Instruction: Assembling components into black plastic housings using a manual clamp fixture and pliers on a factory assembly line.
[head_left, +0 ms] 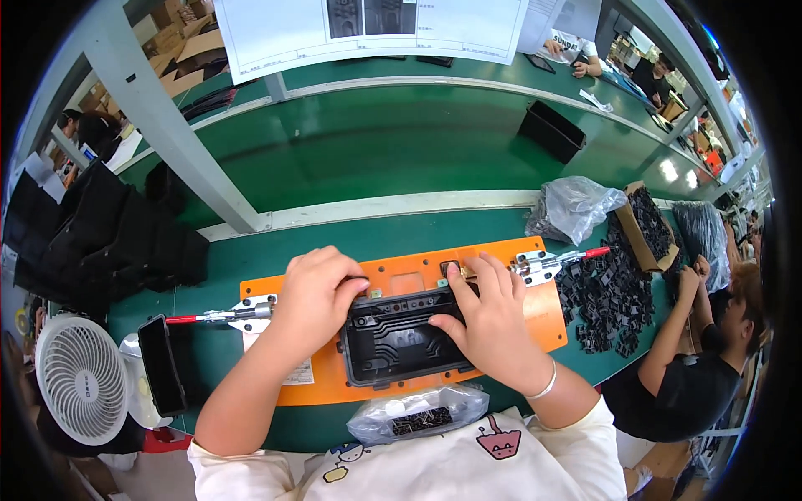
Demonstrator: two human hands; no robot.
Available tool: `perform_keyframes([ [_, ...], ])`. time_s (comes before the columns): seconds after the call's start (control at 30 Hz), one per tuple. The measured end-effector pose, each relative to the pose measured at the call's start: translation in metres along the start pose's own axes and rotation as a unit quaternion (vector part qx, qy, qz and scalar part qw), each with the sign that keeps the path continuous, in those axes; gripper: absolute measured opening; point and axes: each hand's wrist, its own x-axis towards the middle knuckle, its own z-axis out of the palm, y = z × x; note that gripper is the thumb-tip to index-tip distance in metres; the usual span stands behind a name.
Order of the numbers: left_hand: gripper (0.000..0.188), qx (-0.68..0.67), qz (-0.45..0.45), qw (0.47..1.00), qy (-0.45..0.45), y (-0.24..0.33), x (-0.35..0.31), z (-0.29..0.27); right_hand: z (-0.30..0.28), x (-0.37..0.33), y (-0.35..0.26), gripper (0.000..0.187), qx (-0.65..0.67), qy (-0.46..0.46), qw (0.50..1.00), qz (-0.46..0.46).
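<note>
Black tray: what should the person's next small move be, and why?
Probably lower the left hand toward the back edge of the black tray: that hand seems to pinch a small dark piece near that edge, while the right hand lies over the back-right corner.

Dark piece (359, 278) mostly hidden by left fingers (341, 265)

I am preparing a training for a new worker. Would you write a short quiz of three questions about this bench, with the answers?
1. True or false: the white fan is left of the orange plate.
2. Where is the pile of small black parts?
a) left of the plate
b) right of the plate
c) inside the fan
3. Which hand has its thumb over the open black housing?

Key: 1. True. 2. b. 3. The right hand.
</note>
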Motion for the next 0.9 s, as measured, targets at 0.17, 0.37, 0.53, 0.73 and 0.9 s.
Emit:
perform_keyframes([
  [0.17, 0.007, 0.03, -0.03, 0.999, -0.02, -0.004, 0.005, 0.011, 0.003, -0.003, 0.001, 0.063, 0.011, 0.001, 1.0, 0.007],
  [0.37, 0.012, 0.08, -0.048, 0.994, -0.059, 0.0, -0.001, 0.011, 0.0, -0.009, 0.005, 0.064, 0.04, 0.006, 0.999, 0.021],
  [0.53, 0.036, 0.138, -0.037, 0.989, -0.041, 0.012, -0.008, 0.016, 0.004, -0.026, 0.007, 0.071, 0.136, 0.141, 0.978, 0.067],
  [0.73, 0.025, 0.013, 0.023, 0.996, 0.081, 0.044, -0.077, -0.004, -0.021, -0.058, -0.01, 0.03, 0.257, -0.013, 0.952, -0.163],
  [0.9, 0.026, -0.114, -0.181, 0.909, 0.358, -0.004, -0.125, -0.021, -0.02, -0.065, -0.026, 0.017, 0.208, -0.195, 0.92, -0.271],
])
